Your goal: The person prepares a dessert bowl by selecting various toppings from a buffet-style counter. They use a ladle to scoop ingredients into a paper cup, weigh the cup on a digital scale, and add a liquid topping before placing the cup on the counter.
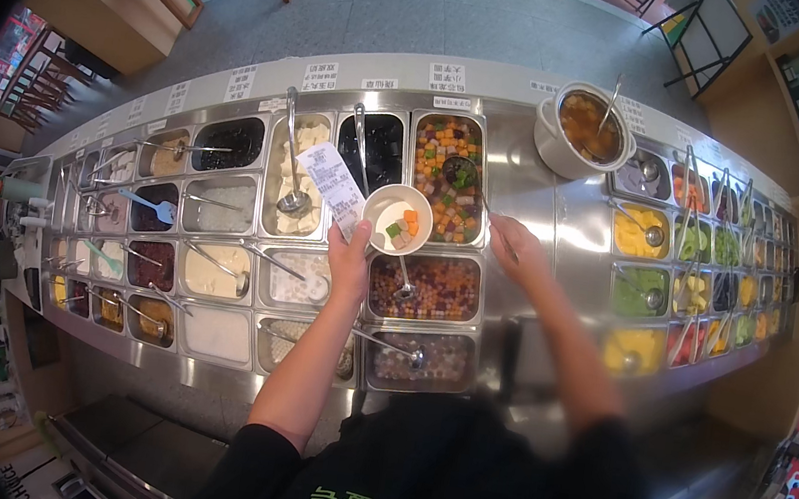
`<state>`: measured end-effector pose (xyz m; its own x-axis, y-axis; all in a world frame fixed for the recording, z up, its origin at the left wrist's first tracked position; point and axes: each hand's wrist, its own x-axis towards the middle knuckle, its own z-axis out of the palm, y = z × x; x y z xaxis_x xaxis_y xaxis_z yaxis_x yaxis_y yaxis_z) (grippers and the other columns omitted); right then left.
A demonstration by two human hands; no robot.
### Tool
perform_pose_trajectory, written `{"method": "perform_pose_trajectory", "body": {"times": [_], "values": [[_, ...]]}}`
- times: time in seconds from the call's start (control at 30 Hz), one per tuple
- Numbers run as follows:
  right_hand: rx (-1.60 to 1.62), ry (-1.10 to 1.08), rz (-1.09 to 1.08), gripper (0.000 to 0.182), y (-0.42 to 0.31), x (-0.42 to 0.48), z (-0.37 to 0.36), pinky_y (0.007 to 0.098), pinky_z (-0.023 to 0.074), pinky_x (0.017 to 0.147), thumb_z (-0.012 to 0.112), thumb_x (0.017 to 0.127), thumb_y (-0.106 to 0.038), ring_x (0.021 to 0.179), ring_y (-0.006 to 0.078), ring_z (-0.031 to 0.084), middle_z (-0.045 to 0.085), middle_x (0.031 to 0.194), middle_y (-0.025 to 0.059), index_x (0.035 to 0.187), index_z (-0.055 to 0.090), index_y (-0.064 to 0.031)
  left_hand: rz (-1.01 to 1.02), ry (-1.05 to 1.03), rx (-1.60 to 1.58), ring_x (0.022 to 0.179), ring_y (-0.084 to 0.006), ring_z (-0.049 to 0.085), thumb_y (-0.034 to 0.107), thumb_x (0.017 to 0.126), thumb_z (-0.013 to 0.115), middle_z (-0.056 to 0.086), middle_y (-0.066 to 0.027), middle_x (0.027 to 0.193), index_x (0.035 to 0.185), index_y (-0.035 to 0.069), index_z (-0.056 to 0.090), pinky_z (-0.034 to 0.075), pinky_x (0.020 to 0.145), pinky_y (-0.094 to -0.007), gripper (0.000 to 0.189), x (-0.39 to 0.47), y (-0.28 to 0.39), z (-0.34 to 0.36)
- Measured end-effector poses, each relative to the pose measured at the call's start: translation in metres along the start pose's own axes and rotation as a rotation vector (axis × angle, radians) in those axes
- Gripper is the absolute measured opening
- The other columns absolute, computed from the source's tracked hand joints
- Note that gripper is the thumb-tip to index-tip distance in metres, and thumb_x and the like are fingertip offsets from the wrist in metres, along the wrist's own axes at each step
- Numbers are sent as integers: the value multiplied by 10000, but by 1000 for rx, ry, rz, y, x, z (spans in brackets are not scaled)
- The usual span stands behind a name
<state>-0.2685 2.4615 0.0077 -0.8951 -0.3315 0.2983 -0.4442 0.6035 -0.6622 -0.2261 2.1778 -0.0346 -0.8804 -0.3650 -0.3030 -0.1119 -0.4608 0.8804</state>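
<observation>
My left hand (349,254) grips a white bowl (384,241) together with a printed paper slip (333,185). Several orange, green and pale cubes (404,229) lie in the bottom of the bowl. To its right, my right hand (517,250) is closed around the handle of a metal ladle (491,211). The ladle's round head (459,172) sits in a steel pan (486,156) of coloured taro-ball cubes (452,139), with green pieces in it. The bowl's rim overlaps the near left part of that pan in view.
Steel pans of toppings, many with ladles, fill the counter on the left, including one of white cubes (298,217) and one of black jelly (371,147). A white pot (566,152) of brown soup stands back right. Fruit pans (640,230) stretch along the right.
</observation>
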Motion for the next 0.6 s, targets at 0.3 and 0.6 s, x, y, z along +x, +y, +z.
{"method": "perform_pose_trajectory", "body": {"times": [0.3,0.6], "values": [[148,25,160,223,8,-1,4,337,538,763,590,905,-99,856,279,657,664,973,158,1098,622,8,1,0,-13,1056,-165,559,215,906,632,559,-74,1199,1262,51,440,507,858,-332,436,-3,4,1],[719,301,650,276,-2,3,-9,281,551,752,540,969,-142,825,177,665,678,896,132,1135,592,72,-22,20,-22,1043,-170,559,181,893,654,564,-106,1173,1269,-7,414,465,905,-309,484,-1,5,7]]}}
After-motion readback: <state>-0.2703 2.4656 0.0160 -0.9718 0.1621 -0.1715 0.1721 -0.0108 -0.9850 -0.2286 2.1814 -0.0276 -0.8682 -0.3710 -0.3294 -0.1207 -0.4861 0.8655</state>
